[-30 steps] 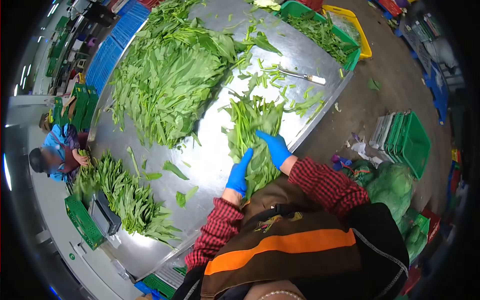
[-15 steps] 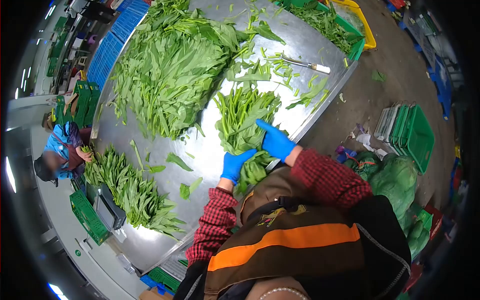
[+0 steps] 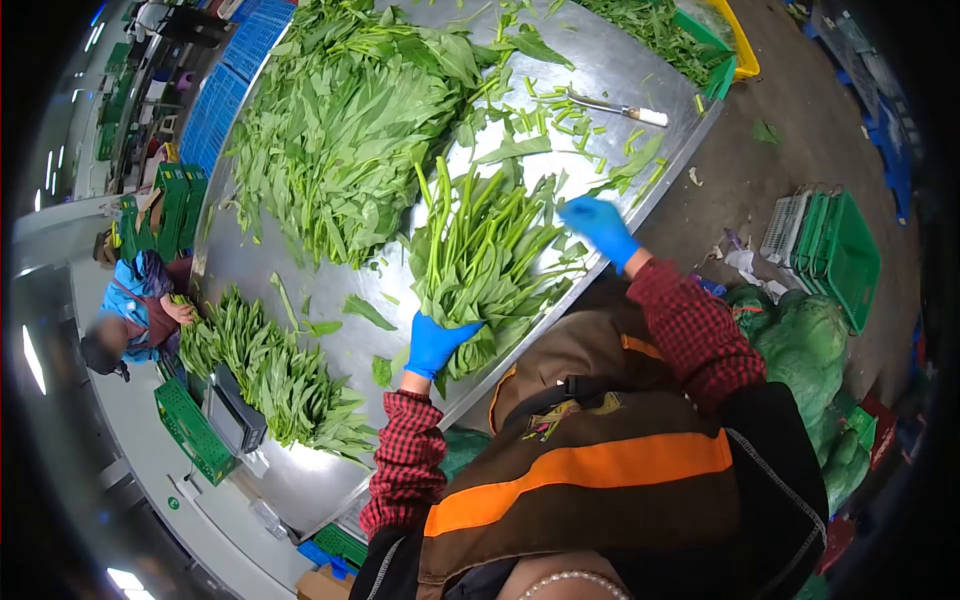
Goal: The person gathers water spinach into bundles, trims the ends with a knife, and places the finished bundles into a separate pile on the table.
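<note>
Grip of the left hand (image 3: pixel 437 343) clamps a leafy green bunch (image 3: pixel 480 250), stems fanned upward; right hand (image 3: pixel 598 225) hovers open.

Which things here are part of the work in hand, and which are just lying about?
In use: bunch of greens, held by left hand; right hand beside its stems.
Lying about: knife, loose greens pile, stacked green crates.

At one o'clock the green crate (image 3: pixel 722 72) runs off the top edge. The right hand (image 3: pixel 600 228) is blurred, its fingers unclear. The left hand (image 3: pixel 437 343) grips the bunch (image 3: pixel 480 250), whose leaves hide its fingertips.
</note>
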The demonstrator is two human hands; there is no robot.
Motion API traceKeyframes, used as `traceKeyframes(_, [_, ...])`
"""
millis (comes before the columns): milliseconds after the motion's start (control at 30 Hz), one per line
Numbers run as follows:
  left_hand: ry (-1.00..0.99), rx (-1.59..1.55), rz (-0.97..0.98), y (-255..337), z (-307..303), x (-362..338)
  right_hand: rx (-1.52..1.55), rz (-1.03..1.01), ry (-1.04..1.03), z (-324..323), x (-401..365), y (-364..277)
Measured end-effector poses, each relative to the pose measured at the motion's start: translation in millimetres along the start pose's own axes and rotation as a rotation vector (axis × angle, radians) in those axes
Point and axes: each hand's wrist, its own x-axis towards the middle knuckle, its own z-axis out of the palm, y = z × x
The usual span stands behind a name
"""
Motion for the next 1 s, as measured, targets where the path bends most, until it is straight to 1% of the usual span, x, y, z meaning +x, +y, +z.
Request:
traceKeyframes(33, [0.017,0.017,-0.007,8,-4,-6,0.1,0.049,0.2,-16,7,7])
traceKeyframes(67, [0.02,0.015,-0.01,6,-7,-9,0.064,0.165,0.334,-26,6,-13])
traceKeyframes(100, [0.009,0.041,-0.008,5,-10,-12,0.048,0.202,0.438,-31,12,-15])
traceKeyframes(133, [-0.002,0.067,-0.003,5,-12,-12,0.047,0.202,0.436,-27,14,-14])
traceKeyframes(167, [-0.001,0.028,-0.028,6,-12,-13,0.028,0.127,0.232,-18,17,-12])
traceKeyframes(200, [-0.001,0.028,-0.031,4,-10,-15,0.01,0.055,0.029,0,14,-28])
traceKeyframes(267, [0.007,0.015,-0.015,-2,-4,-13,-0.242,0.255,-0.264,44,1,-69])
traceKeyframes(300, [0.019,-0.013,-0.035,-13,0,-12,-0.385,0.21,-0.299,61,-5,-83])
traceKeyframes(333, [0.03,0.119,0.005,-15,1,-13,-0.526,0.165,-0.333,70,-9,-90])
traceKeyframes(367, [0.033,0.139,0.027,-17,1,-13,-0.524,0.163,-0.33,68,-7,-86])
traceKeyframes(400, [0.038,0.158,0.046,-15,1,-14,-0.278,0.284,-0.262,63,-5,-76])
traceKeyframes(433, [0.059,0.093,0.033,-19,-1,-17,-0.03,0.402,-0.196,56,-2,-59])
traceKeyframes(467, [0.063,0.092,0.031,-20,-3,-20,0.04,0.332,-0.113,39,7,-22])
traceKeyframes(500, [0.037,0.111,0.009,-21,-6,-23,-0.022,0.355,0.004,20,11,-15])
traceKeyframes(533, [0.01,0.129,-0.011,-22,-9,-24,-0.091,0.366,0.219,1,21,6])
traceKeyframes(567, [-0.019,0.136,-0.014,-19,-12,-27,-0.085,0.359,0.332,-19,28,13])
traceKeyframes(600, [-0.019,0.134,-0.015,-19,-14,-30,0.041,0.312,0.427,-31,35,17])
traceKeyframes(667, [-0.054,0.132,0.019,-18,-18,-34,0.063,0.354,0.228,-42,43,5])
traceKeyframes(733, [-0.084,0.149,0.015,-14,-18,-36,0.031,0.187,-0.207,-18,44,-9])
traceKeyframes(767, [-0.115,0.157,0.082,-9,-18,-36,0.152,0.182,-0.365,2,36,-15])
traceKeyframes(800, [-0.144,0.167,0.149,-5,-18,-36,-0.07,0.193,-0.551,17,37,-17])
traceKeyframes(833, [-0.188,0.113,0.176,-7,-20,-33,-0.233,0.164,-0.635,27,28,-35])
traceKeyframes(867, [-0.184,0.119,0.175,-6,-26,-34,-0.397,0.133,-0.719,34,22,-53])
traceKeyframes(933, [-0.203,0.109,0.118,8,-36,-37,-0.146,0.177,-0.726,20,29,-35])
traceKeyframes(967, [-0.197,0.163,0.127,10,-41,-39,-0.203,0.049,-0.557,8,32,-25])
traceKeyframes(1000, [-0.168,0.19,0.129,11,-46,-40,-0.101,0.405,-0.355,-10,35,-29])
